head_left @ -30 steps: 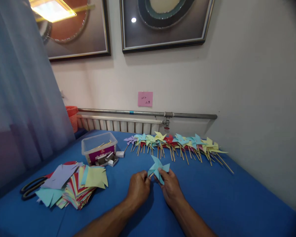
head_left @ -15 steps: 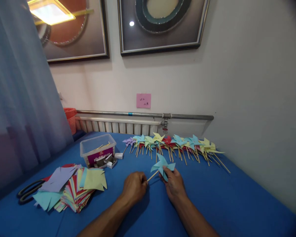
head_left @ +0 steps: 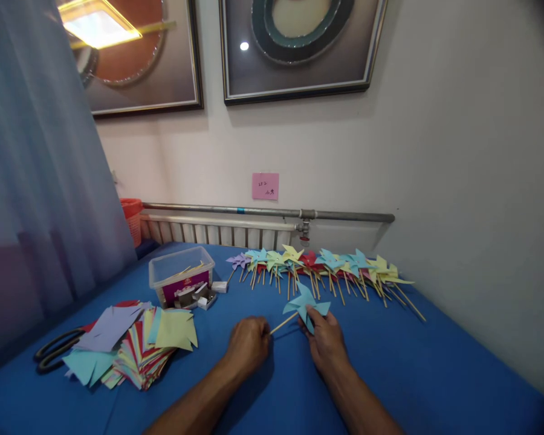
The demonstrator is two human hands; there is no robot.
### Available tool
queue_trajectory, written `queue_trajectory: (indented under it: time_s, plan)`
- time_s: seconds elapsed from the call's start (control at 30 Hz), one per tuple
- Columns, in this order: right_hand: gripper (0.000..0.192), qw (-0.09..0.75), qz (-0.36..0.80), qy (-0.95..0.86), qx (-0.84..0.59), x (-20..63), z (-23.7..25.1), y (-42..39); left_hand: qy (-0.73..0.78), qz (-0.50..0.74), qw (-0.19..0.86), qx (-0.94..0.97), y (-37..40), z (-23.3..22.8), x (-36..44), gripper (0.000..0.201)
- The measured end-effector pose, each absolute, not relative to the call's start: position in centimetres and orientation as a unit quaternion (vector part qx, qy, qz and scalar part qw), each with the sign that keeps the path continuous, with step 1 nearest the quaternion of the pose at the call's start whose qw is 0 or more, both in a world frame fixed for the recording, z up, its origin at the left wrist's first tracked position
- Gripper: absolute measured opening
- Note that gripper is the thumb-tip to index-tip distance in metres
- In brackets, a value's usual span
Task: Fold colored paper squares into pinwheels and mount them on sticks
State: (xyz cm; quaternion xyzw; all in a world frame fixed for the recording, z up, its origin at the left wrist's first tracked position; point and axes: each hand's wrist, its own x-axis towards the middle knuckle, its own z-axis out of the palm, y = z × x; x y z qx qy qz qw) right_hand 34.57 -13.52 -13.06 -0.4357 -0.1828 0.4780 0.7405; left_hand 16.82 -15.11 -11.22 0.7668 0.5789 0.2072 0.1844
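Note:
A light blue paper pinwheel (head_left: 304, 300) on a thin wooden stick (head_left: 283, 323) is held between both hands over the blue table. My left hand (head_left: 250, 343) is closed around the stick's lower end. My right hand (head_left: 325, 338) pinches the pinwheel's blades near the middle, thumb on top, its other fingers partly hidden behind the paper. The stick slants up to the right, and its upper end is behind the blades. Beyond the hands lies a long row of finished-looking pinwheels (head_left: 294, 255) in several colours, their sticks pointing toward me.
On the left lie a stack of notched coloured paper sheets (head_left: 140, 356) and dark-handled scissors (head_left: 57, 350). Behind them stands a clear plastic box (head_left: 181, 269) with sticks inside, small boxes (head_left: 204, 297) beside it. A red basket (head_left: 133, 220) and a radiator (head_left: 222, 232) are by the wall.
My right hand has moved slightly right with the pinwheel's head, and more of the stick shows between the hands. My left hand keeps its hold in nearly the same place.

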Motion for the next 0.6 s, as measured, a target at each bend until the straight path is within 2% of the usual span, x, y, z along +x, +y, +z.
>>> queue_trajectory:
  time_s: [0.2, 0.6]
  plan:
    - [0.035, 0.733, 0.479, -0.202, -0.439, 34.88, -13.18, -13.49, 0.561, 0.215, 0.216, 0.77, -14.96, -11.4, 16.55, 0.02]
    - [0.037, 0.736, 0.483, -0.207, -0.427, 34.97, -13.02, -13.53, 0.587, 0.231, 0.179, 0.755, -14.83, -11.09, 16.43, 0.017]
